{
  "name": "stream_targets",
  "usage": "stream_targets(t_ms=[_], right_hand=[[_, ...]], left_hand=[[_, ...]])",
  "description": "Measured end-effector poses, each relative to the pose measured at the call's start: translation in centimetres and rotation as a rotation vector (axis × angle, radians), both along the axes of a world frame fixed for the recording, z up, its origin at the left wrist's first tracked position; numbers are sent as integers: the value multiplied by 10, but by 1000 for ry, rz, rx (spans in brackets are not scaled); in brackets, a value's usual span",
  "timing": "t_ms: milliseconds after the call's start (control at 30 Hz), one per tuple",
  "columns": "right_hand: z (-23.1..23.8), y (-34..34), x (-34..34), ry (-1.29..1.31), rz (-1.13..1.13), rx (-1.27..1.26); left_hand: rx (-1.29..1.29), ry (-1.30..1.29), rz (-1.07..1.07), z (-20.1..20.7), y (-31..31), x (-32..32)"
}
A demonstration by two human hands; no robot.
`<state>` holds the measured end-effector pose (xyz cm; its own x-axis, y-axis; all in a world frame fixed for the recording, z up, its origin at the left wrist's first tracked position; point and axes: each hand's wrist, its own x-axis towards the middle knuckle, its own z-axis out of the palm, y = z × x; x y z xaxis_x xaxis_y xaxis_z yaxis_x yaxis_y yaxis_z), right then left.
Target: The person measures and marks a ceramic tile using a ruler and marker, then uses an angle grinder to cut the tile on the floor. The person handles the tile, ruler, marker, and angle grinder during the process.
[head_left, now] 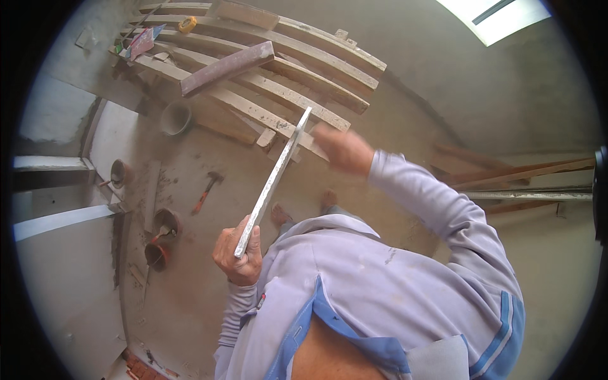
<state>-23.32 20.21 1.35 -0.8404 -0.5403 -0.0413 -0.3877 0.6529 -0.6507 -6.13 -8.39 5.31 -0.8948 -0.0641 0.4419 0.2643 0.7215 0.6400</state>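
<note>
A slatted timber stand (272, 90) spans the far side. The thin pale slab (273, 183) slants before the person, its near end left and its far end overlapping the view of the stand. A pinkish bar (227, 68) lies across the slats; a hammer (202, 197) lies on the floor, left. The left hand (242, 269) grips the slab's near end. The right hand (345, 149), blurred, is beside its far end; whether it holds anything, I cannot tell. A yellow roll (187, 24) sits far left.
</note>
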Motion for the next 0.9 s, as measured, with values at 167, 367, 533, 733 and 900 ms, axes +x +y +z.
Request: stream_targets(t_ms=[167, 367, 533, 733, 900], right_hand=[[1, -4, 11, 28, 260, -106], [-18, 54, -55, -12, -186, 140], [36, 4, 24, -5, 192, -117], [15, -9, 51, 22, 184, 29], [42, -2, 35, -20, 274, -3]], left_hand=[[-11, 5, 25, 2, 7, 0], [-47, 18, 24, 1, 10, -7], [-17, -51, 22, 20, 15, -6], [-13, -35, -6, 19, 18, -7], [-40, -38, -22, 27, 15, -12]])
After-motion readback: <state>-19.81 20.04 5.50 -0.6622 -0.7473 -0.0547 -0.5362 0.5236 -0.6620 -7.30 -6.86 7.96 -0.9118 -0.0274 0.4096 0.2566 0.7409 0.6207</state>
